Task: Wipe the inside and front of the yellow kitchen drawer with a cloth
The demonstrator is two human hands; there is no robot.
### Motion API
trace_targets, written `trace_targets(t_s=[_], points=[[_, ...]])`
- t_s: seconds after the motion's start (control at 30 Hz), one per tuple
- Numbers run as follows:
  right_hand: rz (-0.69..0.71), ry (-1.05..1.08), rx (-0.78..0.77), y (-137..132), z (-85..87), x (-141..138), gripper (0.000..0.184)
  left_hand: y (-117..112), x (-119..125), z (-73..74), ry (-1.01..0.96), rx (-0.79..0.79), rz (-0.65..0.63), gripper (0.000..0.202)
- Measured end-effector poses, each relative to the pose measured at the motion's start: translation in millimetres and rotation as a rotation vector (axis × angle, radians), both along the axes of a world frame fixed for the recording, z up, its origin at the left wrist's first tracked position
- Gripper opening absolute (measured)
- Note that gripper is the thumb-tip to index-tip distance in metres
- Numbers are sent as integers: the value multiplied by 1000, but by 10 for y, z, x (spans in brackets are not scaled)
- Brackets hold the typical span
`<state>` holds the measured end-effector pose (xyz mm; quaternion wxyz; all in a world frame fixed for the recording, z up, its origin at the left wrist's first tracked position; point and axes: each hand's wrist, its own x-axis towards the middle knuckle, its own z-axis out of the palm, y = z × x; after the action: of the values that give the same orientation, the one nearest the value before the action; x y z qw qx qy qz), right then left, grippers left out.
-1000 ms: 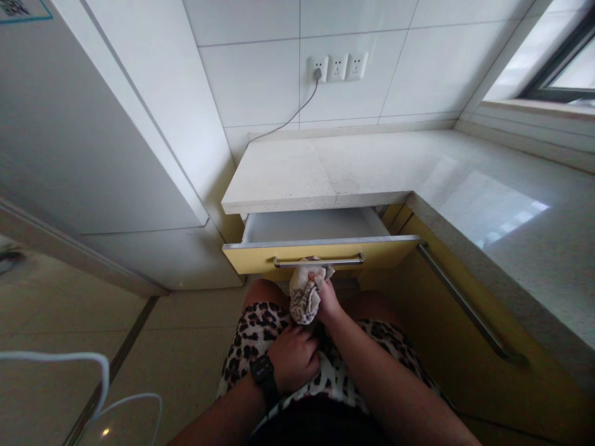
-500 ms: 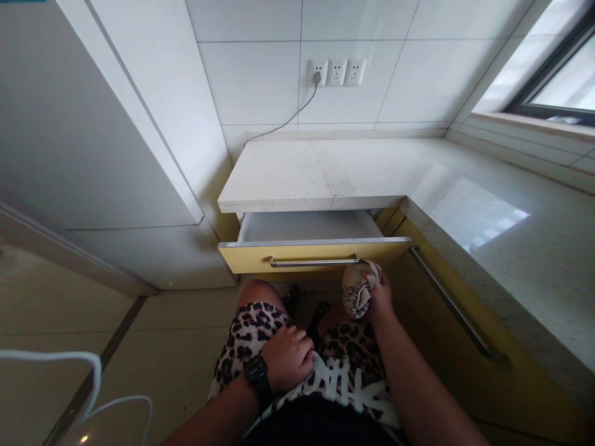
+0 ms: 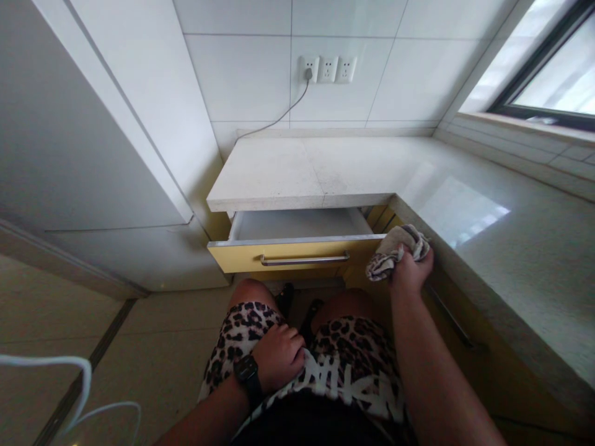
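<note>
My right hand is closed around a crumpled grey-and-white cloth, pressing it against the yellow cabinet front just under the counter edge, right of the open drawer. The yellow drawer is pulled partly out and its pale inside looks bare; a metal bar handle runs across its front. My left hand, with a black watch on the wrist, rests curled on my thigh over leopard-print shorts and holds nothing that I can see.
A pale stone countertop wraps round to the right under a window. A triple wall socket has one grey cable plugged in. A tall white appliance stands at the left. A white cable loops over the tiled floor.
My right hand has carried the cloth from the middle of the drawer handle rightward and up to the cabinet front beside the drawer. The left hand stays on my thigh.
</note>
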<state>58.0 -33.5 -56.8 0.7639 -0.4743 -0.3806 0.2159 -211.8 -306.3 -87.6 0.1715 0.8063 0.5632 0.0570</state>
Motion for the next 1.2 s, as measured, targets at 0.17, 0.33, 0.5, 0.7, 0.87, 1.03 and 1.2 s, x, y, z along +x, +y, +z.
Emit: trace_targets(t_s=[0.17, 0.33, 0.5, 0.7, 0.87, 1.03, 1.2], points=[[-87, 22, -149, -181, -414, -148, 45, -5, 9, -50, -7, -17, 19, 16], [-19, 25, -206, -321, -604, -289, 39, -13, 6, -73, -37, -5, 32, 14], [-1, -22, -116, -244, -121, -357, 48, -9, 0, -66, -26, 17, 19, 17], [278, -624, -43, -540, 230, -772, 54, 10, 4, -59, 24, 37, 7, 18], [558, -1166, 80, -849, 297, -1349, 52, 8, -2, -36, 20, 34, 0, 15], [696, -1381, 176, -1068, 502, -1999, 54, 3, 1, -36, 35, 5, 1, 20], [734, -1517, 410, -1255, 565, -2718, 51, 22, -8, -69, 8, -7, 10, 19]])
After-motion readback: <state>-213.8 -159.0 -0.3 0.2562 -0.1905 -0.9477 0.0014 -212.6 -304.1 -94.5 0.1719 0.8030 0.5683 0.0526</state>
